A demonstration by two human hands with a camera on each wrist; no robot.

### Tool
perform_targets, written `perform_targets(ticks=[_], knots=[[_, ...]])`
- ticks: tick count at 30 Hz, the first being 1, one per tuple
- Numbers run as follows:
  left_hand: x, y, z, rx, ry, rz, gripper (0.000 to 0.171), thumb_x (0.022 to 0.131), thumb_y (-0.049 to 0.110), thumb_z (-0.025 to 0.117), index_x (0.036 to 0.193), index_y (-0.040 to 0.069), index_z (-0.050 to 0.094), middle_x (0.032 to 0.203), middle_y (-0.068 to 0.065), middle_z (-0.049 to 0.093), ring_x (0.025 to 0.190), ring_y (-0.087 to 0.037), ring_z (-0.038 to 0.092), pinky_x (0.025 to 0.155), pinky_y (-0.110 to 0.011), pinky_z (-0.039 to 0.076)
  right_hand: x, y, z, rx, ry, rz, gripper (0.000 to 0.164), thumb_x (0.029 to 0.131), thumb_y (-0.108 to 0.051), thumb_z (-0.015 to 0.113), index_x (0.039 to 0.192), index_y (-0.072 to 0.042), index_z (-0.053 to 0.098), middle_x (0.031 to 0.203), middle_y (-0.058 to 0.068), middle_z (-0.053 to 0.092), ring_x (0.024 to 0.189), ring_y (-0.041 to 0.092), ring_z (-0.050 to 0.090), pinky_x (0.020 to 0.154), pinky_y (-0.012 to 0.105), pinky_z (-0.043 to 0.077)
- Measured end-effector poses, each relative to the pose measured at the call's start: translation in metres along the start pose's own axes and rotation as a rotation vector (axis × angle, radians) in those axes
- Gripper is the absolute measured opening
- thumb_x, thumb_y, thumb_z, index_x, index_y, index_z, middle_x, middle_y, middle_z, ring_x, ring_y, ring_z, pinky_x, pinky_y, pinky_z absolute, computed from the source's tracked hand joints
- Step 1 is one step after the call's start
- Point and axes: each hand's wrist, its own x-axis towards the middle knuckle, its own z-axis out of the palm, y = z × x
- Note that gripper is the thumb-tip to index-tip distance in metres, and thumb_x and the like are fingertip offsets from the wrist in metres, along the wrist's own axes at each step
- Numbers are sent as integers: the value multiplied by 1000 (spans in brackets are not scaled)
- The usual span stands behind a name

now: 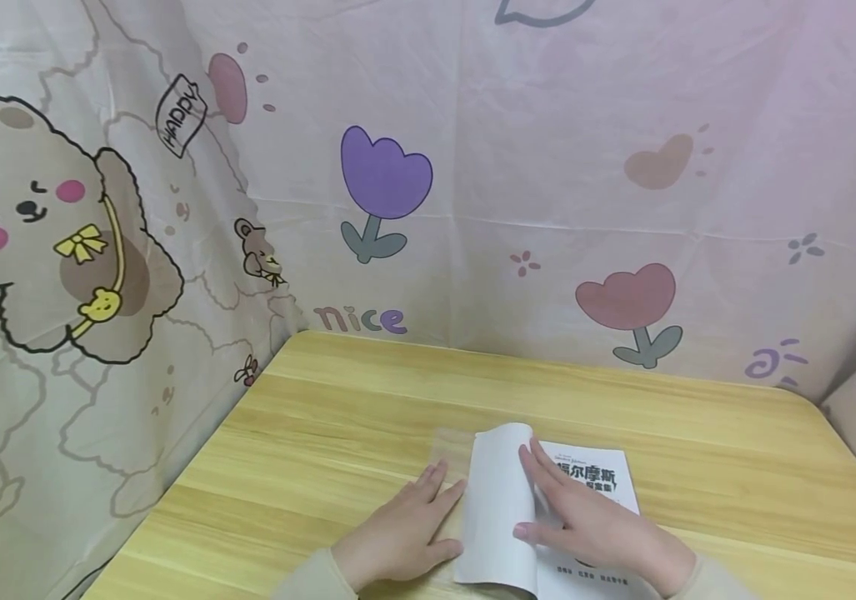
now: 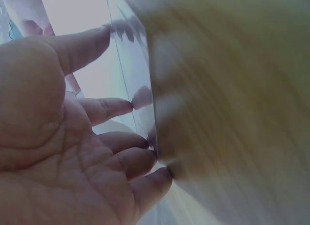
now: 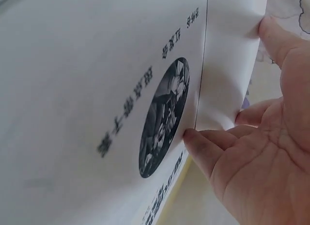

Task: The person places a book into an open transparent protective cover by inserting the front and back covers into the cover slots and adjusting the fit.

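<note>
An open book with a white title page [image 1: 611,462] lies at the table's front, dark Chinese characters printed on it. Its white flap [image 1: 498,508], probably the turned cover, curves over to the left. A clear plastic sheet [image 1: 452,446] shows beyond the flap's left edge. My right hand [image 1: 588,517] rests along the fold, its fingers fairly straight and touching the flap. The right wrist view shows an oval picture [image 3: 167,118] on the page beside those fingers. My left hand [image 1: 405,529] lies left of the flap, its extended fingertips touching the glossy clear film [image 2: 128,65].
The wooden table [image 1: 367,392] carries the book near its front edge. A printed cloth [image 1: 503,167] with flowers hangs behind it, and a cloth with a bear [image 1: 37,283] hangs at the left.
</note>
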Motion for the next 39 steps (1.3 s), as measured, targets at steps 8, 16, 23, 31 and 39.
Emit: perform_targets(ticks=[8, 16, 23, 31, 39], knots=[[-2, -4, -3, -12, -23, 28, 76, 104, 49, 66, 166, 12, 42, 176, -23, 26, 162, -42, 32, 126, -63, 38, 3, 0, 5, -35, 25, -21, 102, 99, -71, 60, 171, -8, 24, 179, 21, 17, 148, 39, 55, 114, 53, 53], [-3, -4, -5, -24, -31, 26, 76, 104, 48, 66, 166, 13, 40, 177, -22, 26, 163, -41, 31, 127, -61, 37, 6, -3, 9, -29, 26, 21, 104, 97, -77, 58, 172, -13, 25, 180, 15, 17, 148, 33, 56, 115, 51, 52], [-3, -3, -4, -30, -25, 20, 76, 104, 47, 66, 166, 12, 40, 177, -22, 26, 163, -41, 31, 127, -60, 37, 7, -4, 11, -32, 24, 17, 104, 97, -77, 57, 172, -12, 25, 180, 15, 17, 150, 33, 54, 115, 52, 52], [-4, -3, -5, -54, -31, 15, 77, 105, 47, 66, 167, 12, 39, 177, -21, 25, 163, -41, 29, 128, -61, 35, 9, -6, 12, -49, 25, -15, 103, 98, -74, 58, 171, -10, 25, 179, 18, 19, 146, 35, 58, 112, 50, 55], [-4, -3, -5, -59, -31, 15, 76, 105, 46, 66, 167, 12, 38, 178, -21, 24, 164, -41, 29, 129, -61, 34, 10, -8, 13, -65, 28, -34, 102, 99, -72, 60, 171, -8, 27, 178, 21, 21, 142, 38, 61, 109, 51, 57]])
